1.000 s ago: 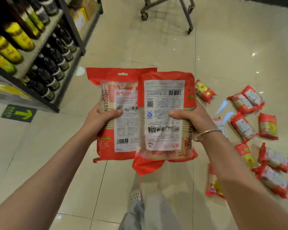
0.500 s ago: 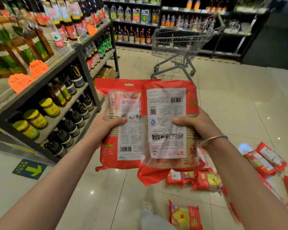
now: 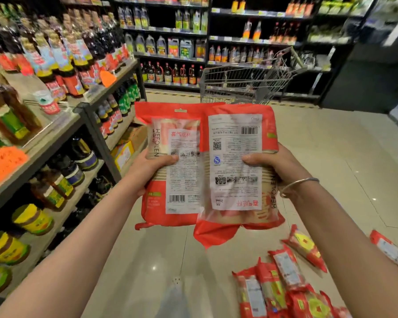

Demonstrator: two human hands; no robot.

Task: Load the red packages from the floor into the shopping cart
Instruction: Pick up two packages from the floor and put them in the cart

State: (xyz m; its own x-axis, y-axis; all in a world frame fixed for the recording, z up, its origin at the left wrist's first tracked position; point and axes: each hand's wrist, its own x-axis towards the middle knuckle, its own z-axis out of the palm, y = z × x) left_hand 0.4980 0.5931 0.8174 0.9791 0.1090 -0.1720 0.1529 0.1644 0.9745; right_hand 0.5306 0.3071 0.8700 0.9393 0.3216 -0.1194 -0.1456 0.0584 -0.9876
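From the head view, the left hand (image 3: pixel 147 173) grips one red package (image 3: pixel 170 166) at its left edge and the right hand (image 3: pixel 278 166) grips a second red package (image 3: pixel 239 166) at its right edge, fingers curled round each, both bags upright with long axes vertical and overlapping in the middle. The shopping cart (image 3: pixel 246 83) stands straight ahead beyond their top edges, apart from them across bare floor (image 3: pixel 331 157), about equally near either hand. More red packages on the floor (image 3: pixel 285 285) lie at the lower right, shelves (image 3: pixel 62 134) crowding the left
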